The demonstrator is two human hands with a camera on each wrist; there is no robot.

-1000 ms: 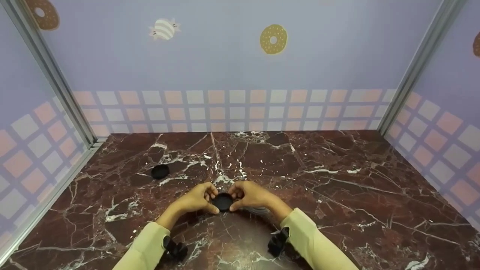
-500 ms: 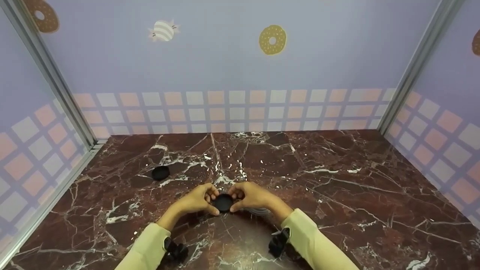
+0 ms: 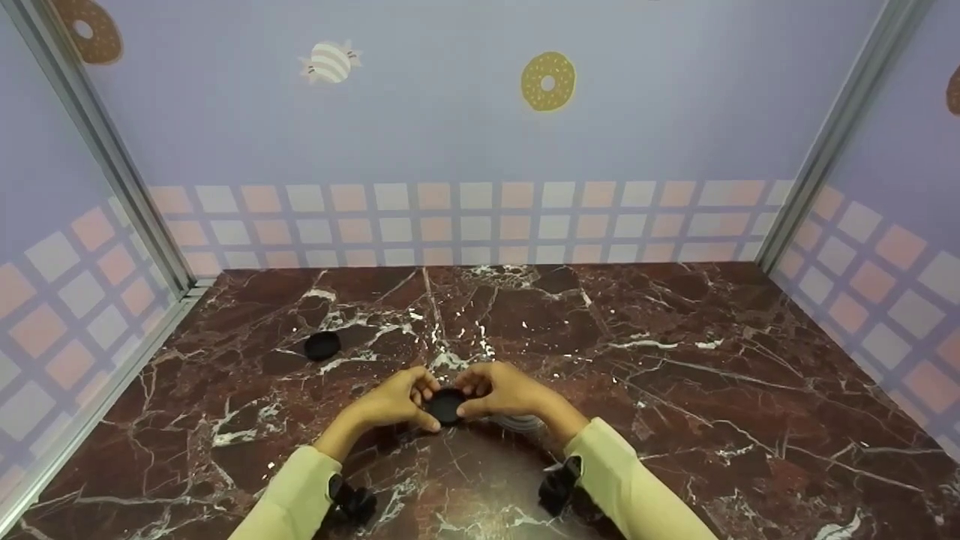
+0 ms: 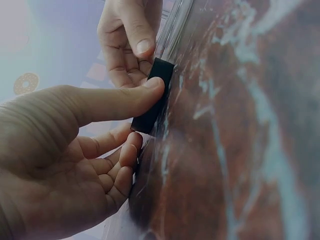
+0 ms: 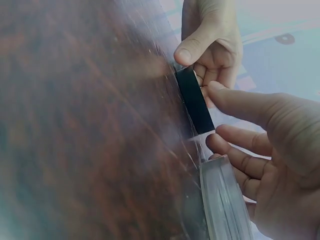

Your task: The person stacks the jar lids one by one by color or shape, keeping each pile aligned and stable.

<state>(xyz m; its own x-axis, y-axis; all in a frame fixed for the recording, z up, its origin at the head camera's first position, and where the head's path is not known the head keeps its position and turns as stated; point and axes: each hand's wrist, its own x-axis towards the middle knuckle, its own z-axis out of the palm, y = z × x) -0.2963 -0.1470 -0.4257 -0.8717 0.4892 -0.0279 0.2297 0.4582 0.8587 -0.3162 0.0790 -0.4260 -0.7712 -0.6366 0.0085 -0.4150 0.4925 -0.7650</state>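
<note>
A shallow black round lid (image 3: 446, 406) lies on the marble-patterned tabletop between the two hands. From the left, my left hand (image 3: 391, 401) holds it, thumb along the near side of its rim and curled fingers at the far side. My right hand (image 3: 510, 394) grips the opposite side, its thumb tip lapping over the lid's edge. Seen edge-on in the right wrist view, the lid (image 5: 195, 100) sits flat against the table. Close by the right fingers stands a clear ridged plastic piece (image 5: 225, 200), partly hidden under the right wrist in the head view.
A second black round lid (image 3: 322, 346) rests farther back on the left. The dark red tabletop (image 3: 712, 405) is bounded by a patterned back wall (image 3: 480, 135) and side walls with metal corner posts. Small white flecks show around the table's middle.
My right thumb has shifted slightly, inward over the edge of the lid. The left hand and the lid stay about where they were.
</note>
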